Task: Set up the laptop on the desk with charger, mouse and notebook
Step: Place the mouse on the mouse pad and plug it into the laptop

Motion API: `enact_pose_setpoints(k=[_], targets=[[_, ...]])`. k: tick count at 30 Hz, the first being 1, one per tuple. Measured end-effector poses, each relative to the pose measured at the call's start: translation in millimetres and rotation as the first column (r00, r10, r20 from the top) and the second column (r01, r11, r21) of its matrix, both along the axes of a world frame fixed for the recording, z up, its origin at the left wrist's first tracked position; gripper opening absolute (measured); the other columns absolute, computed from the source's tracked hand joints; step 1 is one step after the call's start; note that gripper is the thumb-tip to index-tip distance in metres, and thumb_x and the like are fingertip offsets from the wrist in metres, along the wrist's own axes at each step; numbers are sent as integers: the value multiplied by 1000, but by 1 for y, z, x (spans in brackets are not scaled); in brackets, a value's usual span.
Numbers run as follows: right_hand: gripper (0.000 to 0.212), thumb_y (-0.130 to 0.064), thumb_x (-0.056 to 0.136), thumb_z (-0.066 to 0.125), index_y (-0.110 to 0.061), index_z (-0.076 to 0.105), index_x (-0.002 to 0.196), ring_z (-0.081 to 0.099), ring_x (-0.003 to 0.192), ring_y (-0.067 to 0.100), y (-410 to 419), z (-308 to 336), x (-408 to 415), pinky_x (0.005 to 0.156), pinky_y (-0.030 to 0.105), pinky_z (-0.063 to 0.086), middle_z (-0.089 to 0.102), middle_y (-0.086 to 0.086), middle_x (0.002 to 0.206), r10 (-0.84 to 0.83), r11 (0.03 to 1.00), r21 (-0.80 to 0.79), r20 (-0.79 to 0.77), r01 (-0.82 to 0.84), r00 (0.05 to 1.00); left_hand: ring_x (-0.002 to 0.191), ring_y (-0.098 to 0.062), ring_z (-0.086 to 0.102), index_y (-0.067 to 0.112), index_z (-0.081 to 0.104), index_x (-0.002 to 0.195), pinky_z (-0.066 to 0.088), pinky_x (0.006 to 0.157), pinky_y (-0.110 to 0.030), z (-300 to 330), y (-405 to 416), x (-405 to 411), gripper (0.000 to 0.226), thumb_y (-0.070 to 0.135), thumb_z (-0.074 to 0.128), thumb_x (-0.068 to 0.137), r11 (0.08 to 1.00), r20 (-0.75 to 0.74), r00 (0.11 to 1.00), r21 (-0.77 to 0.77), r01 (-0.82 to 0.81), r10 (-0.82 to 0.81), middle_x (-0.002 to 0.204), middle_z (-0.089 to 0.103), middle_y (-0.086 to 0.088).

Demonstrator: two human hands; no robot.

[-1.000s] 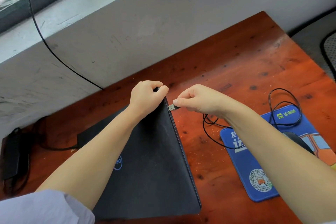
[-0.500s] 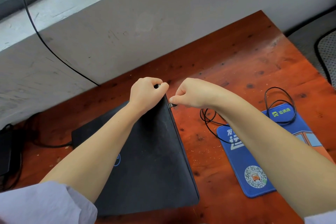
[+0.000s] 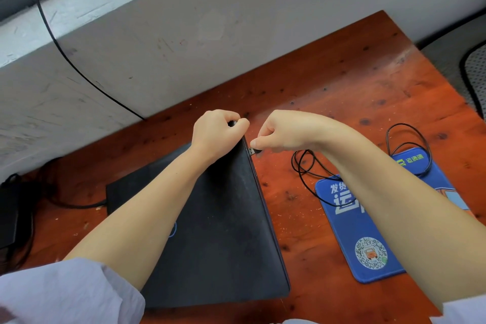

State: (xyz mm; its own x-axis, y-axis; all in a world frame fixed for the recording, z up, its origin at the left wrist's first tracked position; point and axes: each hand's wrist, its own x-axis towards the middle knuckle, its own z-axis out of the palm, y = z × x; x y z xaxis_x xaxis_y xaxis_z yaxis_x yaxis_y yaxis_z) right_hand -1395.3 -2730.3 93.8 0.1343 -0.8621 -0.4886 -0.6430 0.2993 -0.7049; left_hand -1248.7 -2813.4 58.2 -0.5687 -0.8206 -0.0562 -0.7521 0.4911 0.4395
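A closed black laptop (image 3: 223, 223) lies on the red-brown wooden desk (image 3: 342, 87). My left hand (image 3: 217, 133) grips its far right corner. My right hand (image 3: 284, 130) pinches the mouse's USB plug (image 3: 253, 151), whose metal tip touches the laptop's right edge near that corner. The thin black mouse cable (image 3: 306, 173) loops over the desk and onto a blue mouse pad (image 3: 352, 231). My right arm hides the mouse. A black charger brick (image 3: 8, 213) sits at the far left, with its cord (image 3: 76, 204) running to the laptop's left side. No notebook is in view.
A grey-white wall (image 3: 157, 47) with a window ledge runs along the desk's far edge, and a black cable (image 3: 65, 58) hangs down it. Beyond the desk's right edge lie the floor and a mesh chair seat (image 3: 476, 73).
My right hand has carried the USB plug leftward from a short gap until its tip meets the laptop's right edge. My left hand has kept its grip on the corner.
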Motion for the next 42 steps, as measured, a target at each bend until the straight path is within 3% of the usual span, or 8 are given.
enact_pose_setpoints(k=[4,9,13,18,22,26,32,42], targets=[[35,-37,88,55,-17,64,60,34,45,14,2,-7,5,45,26,28,41,-3,51,-46,996,-79,-29,44,999,43,-15,25,18,32,43,26,48,-25,0,-1,0,31,29,42,71,1000,-12,1000,0,-12,12,41,24,2],[44,-37,91,51,5,61,84,26,46,12,11,-28,8,42,21,23,30,-4,52,-146,975,-157,77,157,986,44,-15,26,18,33,45,32,58,-25,-2,-5,1,33,26,44,75,1000,-20,1000,2,-20,20,43,26,3],[27,-35,89,56,-21,62,111,54,77,7,17,-27,5,70,26,42,61,-11,86,-30,977,-207,48,39,998,44,-15,27,19,34,45,35,55,-28,1,-5,2,32,29,41,74,1000,-14,1000,7,-3,4,43,27,2],[20,-38,91,52,-30,64,104,55,76,6,21,-27,-5,69,32,46,67,-10,87,-74,911,-412,-101,26,992,47,-15,25,17,29,46,26,48,-27,4,-9,4,33,27,42,75,1000,-14,1000,0,0,0,46,24,1],[26,-44,92,47,-34,64,76,47,48,-3,17,-28,-9,50,20,34,51,-10,49,-65,956,-283,47,75,997,47,-16,24,19,27,44,23,47,-26,5,-9,4,37,23,45,77,1000,-16,1000,5,-13,13,45,23,1],[36,-45,92,48,-22,70,75,41,38,-1,7,-29,-4,43,11,33,43,-15,35,-40,974,-219,86,58,995,47,-16,25,19,28,44,24,47,-27,7,-8,3,35,26,43,74,1000,-19,1000,4,-23,23,45,23,0],[39,-50,86,52,-23,73,68,37,49,13,-5,-21,-4,47,26,30,46,1,58,9,996,-94,57,-4,998,46,-17,26,17,30,45,30,51,-27,6,-6,3,33,28,42,73,1000,-24,1000,-3,-15,15,44,24,0],[35,-39,87,54,-19,70,64,25,37,12,-18,-9,-5,36,20,22,36,-9,40,53,986,156,68,-63,996,46,-17,27,14,38,46,27,49,-25,-1,-2,0,32,28,43,74,1000,-10,1000,-22,-1,1,43,27,0]])
